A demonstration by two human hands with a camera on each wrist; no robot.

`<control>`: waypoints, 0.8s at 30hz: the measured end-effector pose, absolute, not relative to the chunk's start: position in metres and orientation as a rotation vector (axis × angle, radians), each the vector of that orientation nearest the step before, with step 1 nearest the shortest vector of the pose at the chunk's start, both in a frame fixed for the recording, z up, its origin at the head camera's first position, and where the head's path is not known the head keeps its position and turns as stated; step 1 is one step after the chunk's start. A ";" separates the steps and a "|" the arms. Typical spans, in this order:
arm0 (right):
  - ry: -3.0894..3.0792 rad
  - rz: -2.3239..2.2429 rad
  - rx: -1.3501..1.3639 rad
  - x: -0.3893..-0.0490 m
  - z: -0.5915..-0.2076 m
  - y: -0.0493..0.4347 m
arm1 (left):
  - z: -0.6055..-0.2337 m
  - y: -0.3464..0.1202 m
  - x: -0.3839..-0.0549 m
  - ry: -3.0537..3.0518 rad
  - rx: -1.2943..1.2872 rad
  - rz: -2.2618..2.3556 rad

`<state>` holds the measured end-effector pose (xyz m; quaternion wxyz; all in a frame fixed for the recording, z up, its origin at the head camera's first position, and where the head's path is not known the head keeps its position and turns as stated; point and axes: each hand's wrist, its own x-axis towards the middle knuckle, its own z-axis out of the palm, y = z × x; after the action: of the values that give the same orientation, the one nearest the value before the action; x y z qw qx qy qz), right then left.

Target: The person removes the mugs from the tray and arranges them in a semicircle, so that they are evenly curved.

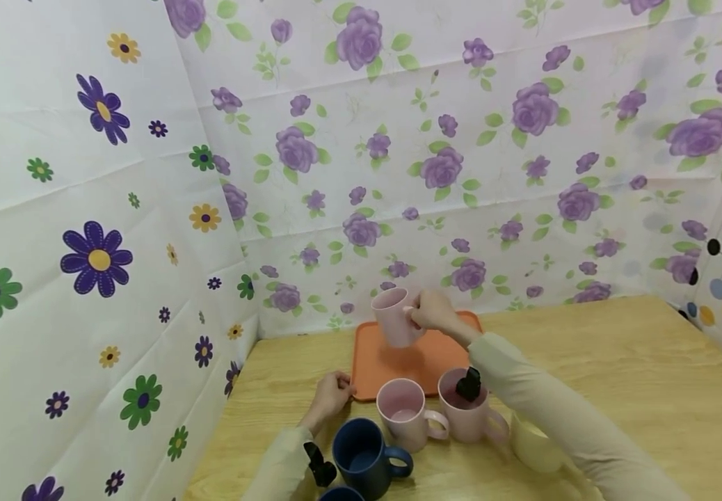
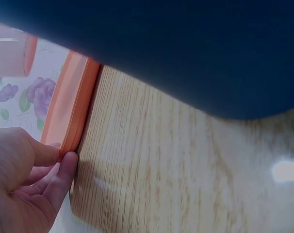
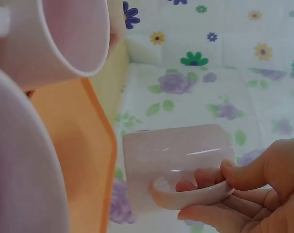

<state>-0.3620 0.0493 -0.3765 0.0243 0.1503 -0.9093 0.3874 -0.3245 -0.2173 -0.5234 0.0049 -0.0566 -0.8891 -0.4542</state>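
My right hand (image 1: 434, 310) grips a pink mug (image 1: 394, 321) by its handle and holds it upright above the orange tray (image 1: 367, 358). In the right wrist view, thumb and fingers wrap the handle of that pink mug (image 3: 181, 150). My left hand (image 1: 332, 394) pinches the tray's front left corner between thumb and fingers, as the left wrist view shows at the tray's edge (image 2: 72, 121). Just in front of the tray stand two more pink mugs, a left one (image 1: 403, 416) and a right one (image 1: 461, 417). A dark blue mug (image 1: 364, 459) stands beside my left forearm.
Part of a second blue mug (image 1: 341, 495) shows at the bottom edge. A pale yellow mug (image 1: 533, 445) sits partly hidden beneath my right forearm. The wooden table (image 1: 586, 369) meets a flowered cloth wall (image 1: 492, 209) behind and another (image 1: 167, 313) at left.
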 end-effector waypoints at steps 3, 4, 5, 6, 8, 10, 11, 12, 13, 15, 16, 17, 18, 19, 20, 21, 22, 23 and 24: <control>-2.813 1.163 0.487 -0.356 -0.371 0.055 | -0.522 -0.218 -0.326 -2.786 -0.187 -1.409; -2.811 1.156 0.494 -0.354 -0.370 0.057 | -0.522 -0.217 -0.325 -2.785 -0.190 -1.411; -2.808 1.152 0.503 -0.352 -0.370 0.060 | -0.521 -0.217 -0.325 -2.785 -0.192 -1.411; -2.804 1.165 0.506 -0.350 -0.369 0.063 | -0.521 -0.217 -0.325 -2.785 -0.194 -1.411; -2.787 1.177 0.539 -0.345 -0.369 0.069 | -0.521 -0.217 -0.324 -2.783 -0.192 -1.409; -2.757 1.182 0.574 -0.339 -0.369 0.074 | -0.521 -0.217 -0.323 -2.782 -0.184 -1.408; -2.744 1.184 0.589 -0.336 -0.368 0.077 | -0.521 -0.217 -0.323 -2.781 -0.182 -1.405; -2.732 1.188 0.602 -0.333 -0.368 0.080 | -0.521 -0.217 -0.323 -2.780 -0.183 -1.398; -2.718 1.181 0.617 -0.329 -0.368 0.083 | -0.521 -0.217 -0.323 -2.778 -0.180 -1.400; -2.689 1.173 0.642 -0.323 -0.368 0.088 | -0.521 -0.217 -0.324 -2.774 -0.176 -1.404; -2.677 1.165 0.648 -0.319 -0.368 0.091 | -0.521 -0.217 -0.324 -2.770 -0.177 -1.410; -2.669 1.151 0.652 -0.315 -0.368 0.095 | -0.521 -0.217 -0.324 -2.771 -0.183 -1.407; -2.660 1.147 0.653 -0.311 -0.368 0.098 | -0.521 -0.217 -0.324 -2.774 -0.189 -1.400; -2.652 1.148 0.654 -0.307 -0.368 0.101 | -0.520 -0.217 -0.324 -2.774 -0.185 -1.406; -2.650 1.149 0.645 -0.302 -0.369 0.104 | -0.520 -0.217 -0.324 -2.777 -0.184 -1.403; -2.648 1.157 0.639 -0.298 -0.369 0.108 | -0.520 -0.217 -0.324 -2.780 -0.184 -1.399; -2.645 1.169 0.633 -0.293 -0.369 0.111 | -0.521 -0.217 -0.324 -2.781 -0.185 -1.398; -2.642 1.183 0.625 -0.290 -0.370 0.115 | -0.521 -0.217 -0.325 -2.783 -0.186 -1.395; -2.637 1.201 0.618 -0.285 -0.370 0.118 | -0.521 -0.217 -0.325 -2.781 -0.180 -1.400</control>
<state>-0.2855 0.1180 -0.3701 0.0890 0.2078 -0.8865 0.4038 -0.3247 -0.2174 -0.5213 0.0112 -0.0578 -0.8916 -0.4489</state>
